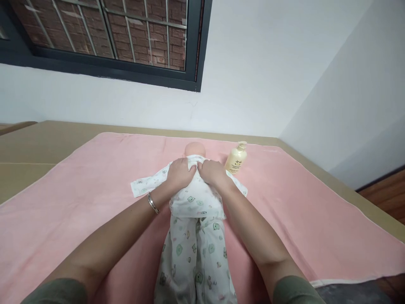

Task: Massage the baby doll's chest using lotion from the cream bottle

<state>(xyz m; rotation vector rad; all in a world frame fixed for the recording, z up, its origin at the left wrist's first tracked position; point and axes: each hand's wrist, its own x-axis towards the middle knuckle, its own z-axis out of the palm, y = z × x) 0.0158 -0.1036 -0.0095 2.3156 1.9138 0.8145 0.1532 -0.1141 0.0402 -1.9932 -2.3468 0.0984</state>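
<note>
A baby doll (195,148) lies on its back on a pink towel (79,194), head away from me, dressed in a white printed top (193,198) and matching trousers (193,257). My left hand (179,172) rests on the doll's chest, fingers curled into the top's fabric near the collar. My right hand (212,171) lies beside it on the chest, fingers pressed to the same cloth. A metal bangle (153,203) circles my left wrist.
A cream pump bottle (236,159) stands on the towel just right of the doll's head. The towel covers a tan surface (34,147) set against white walls. A barred window (107,38) is above left; wooden floor (386,194) shows at right.
</note>
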